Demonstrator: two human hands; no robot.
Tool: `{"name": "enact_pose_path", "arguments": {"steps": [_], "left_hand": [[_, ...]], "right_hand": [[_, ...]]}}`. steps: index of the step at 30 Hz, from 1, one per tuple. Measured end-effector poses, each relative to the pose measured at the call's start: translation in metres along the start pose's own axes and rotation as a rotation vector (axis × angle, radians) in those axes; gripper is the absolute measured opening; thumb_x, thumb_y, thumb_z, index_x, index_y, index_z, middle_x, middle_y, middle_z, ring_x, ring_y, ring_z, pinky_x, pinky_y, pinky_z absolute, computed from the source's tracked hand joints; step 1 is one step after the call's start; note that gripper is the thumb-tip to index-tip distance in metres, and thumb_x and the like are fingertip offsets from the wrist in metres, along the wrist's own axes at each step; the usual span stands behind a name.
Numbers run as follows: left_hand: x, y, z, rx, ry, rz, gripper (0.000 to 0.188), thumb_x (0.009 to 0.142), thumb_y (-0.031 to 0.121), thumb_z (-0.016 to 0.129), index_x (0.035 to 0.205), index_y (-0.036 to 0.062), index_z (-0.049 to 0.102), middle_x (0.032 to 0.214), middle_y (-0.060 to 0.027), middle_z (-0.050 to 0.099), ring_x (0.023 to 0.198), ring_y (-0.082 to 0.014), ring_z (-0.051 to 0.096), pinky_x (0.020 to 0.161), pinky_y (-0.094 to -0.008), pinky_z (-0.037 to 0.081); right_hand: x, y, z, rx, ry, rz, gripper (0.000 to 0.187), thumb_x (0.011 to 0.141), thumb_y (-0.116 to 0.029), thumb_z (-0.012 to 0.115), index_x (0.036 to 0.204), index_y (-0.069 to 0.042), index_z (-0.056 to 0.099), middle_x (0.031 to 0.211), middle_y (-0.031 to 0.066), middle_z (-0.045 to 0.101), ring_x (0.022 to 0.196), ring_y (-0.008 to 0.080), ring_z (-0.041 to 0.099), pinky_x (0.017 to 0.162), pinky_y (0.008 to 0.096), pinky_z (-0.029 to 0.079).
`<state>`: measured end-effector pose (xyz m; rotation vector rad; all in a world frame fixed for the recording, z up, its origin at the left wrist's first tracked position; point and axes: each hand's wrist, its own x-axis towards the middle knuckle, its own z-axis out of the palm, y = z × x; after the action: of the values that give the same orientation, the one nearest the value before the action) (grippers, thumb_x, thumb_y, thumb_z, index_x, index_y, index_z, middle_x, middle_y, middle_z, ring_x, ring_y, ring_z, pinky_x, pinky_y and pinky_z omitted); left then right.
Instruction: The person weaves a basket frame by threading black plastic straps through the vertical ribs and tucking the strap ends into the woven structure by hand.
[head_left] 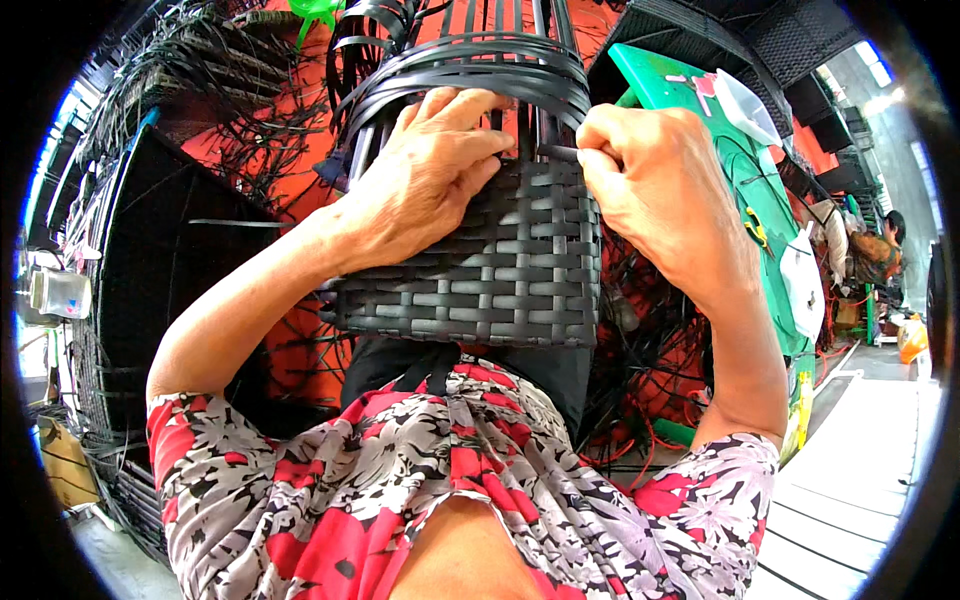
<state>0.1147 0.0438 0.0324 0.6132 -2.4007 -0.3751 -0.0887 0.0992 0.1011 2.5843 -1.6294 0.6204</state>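
A black woven panel [510, 285] of flat plastic strips lies across my lap, its near part tightly woven and its far part bare lengthwise strips. My left hand [430, 165] lies on the edge of the weave, fingers apart and reaching among the lengthwise strips; some fingertips are hidden. At the panel's right edge my right hand [650, 170] is closed, thumb against curled fingers, on the end of a black strip [560, 152] that runs across the weave. Beyond both hands, several loose black strips [470, 75] loop over the panel.
To the right stands a green table [690, 95] with a white container [748, 108] and yellow-handled scissors [756, 230]. Dark woven furniture [215, 230] stands at the left. Tangled strip offcuts [250, 130] cover the red floor covering [300, 180]. A white slatted surface [850, 480] is at lower right.
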Motion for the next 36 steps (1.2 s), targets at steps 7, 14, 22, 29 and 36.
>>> {"name": "enact_pose_path", "arguments": {"steps": [7,14,22,29,36], "left_hand": [[0.025,-0.010,0.016,-0.118,-0.179,-0.275,0.021,0.085,0.020,0.057,0.088,0.0004,0.063,0.094,-0.0163,0.056,0.100,-0.0369,0.049,0.088,-0.0494,0.034],[0.039,-0.018,0.003,-0.363,-0.147,-0.410,0.016,0.079,0.011,0.065,0.087,-0.0029,0.064,0.080,-0.0069,0.064,0.078,-0.0126,0.058,0.074,-0.0281,0.045],[0.035,-0.009,-0.015,-0.800,-0.066,-0.475,0.018,0.088,0.016,0.058,0.076,0.0025,0.058,0.073,0.0074,0.050,0.069,-0.0009,0.043,0.065,-0.0194,0.035],[0.002,-0.027,-0.005,-0.123,-0.027,-0.297,0.015,0.085,0.003,0.055,0.096,-0.0016,0.063,0.126,-0.0217,0.053,0.119,-0.0301,0.050,0.100,-0.0360,0.037],[0.000,-0.041,0.031,0.266,0.107,-0.069,0.020,0.083,0.013,0.061,0.100,0.0037,0.065,0.118,-0.0163,0.053,0.113,-0.0317,0.049,0.096,-0.0393,0.037]], "right_hand": [[0.016,0.006,0.024,0.147,-0.009,-0.098,0.009,0.067,-0.003,0.057,0.071,0.003,0.062,0.070,0.0239,0.060,0.071,0.0393,0.061,0.068,0.0473,0.048],[0.009,0.017,0.016,0.170,0.088,-0.020,0.011,0.077,-0.011,0.061,0.080,-0.001,0.066,0.079,0.0181,0.063,0.075,0.0347,0.062,0.068,0.0410,0.048],[0.015,-0.004,0.030,0.777,0.039,0.261,0.015,0.084,-0.007,0.062,0.097,0.001,0.065,0.065,0.0126,0.058,0.053,0.0137,0.057,0.052,0.0280,0.047],[0.029,0.009,0.039,0.220,0.075,-0.027,0.018,0.077,-0.010,0.060,0.088,0.002,0.067,0.073,0.0191,0.065,0.061,0.0297,0.064,0.058,0.0395,0.051],[0.049,-0.005,0.043,-0.184,-0.303,-0.119,0.018,0.071,-0.010,0.060,0.083,0.001,0.067,0.082,0.0227,0.065,0.079,0.0381,0.065,0.073,0.0430,0.053]]}}
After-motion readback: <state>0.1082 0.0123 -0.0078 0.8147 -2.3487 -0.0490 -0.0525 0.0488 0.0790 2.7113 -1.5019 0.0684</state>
